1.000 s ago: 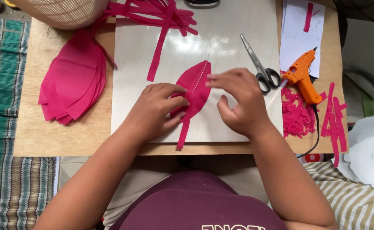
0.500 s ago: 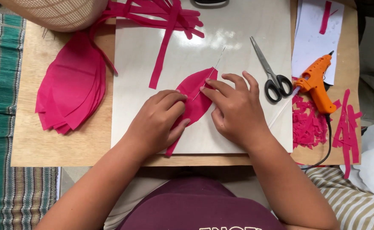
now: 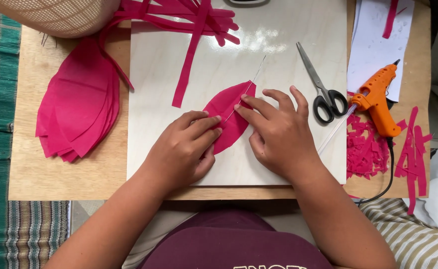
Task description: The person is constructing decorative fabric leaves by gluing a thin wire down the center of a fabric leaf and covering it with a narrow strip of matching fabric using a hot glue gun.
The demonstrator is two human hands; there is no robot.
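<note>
While the glossy white board lay on the wooden table, the pink leaf-shaped paper petal rested at its middle; the left hand and right hand, fingers loosely spread, pressed it flat, best smoothing evenly along the thin wire.

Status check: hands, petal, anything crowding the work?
Left hand and right hand both pressing flat on the pink petal, fingers at the thin wire. Scissors and glue gun lie apart to the right.

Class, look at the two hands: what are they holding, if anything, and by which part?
Both the left hand and right hand press fingertips on the pink petal, near its middle along the thin wire; nothing is lifted.
</note>
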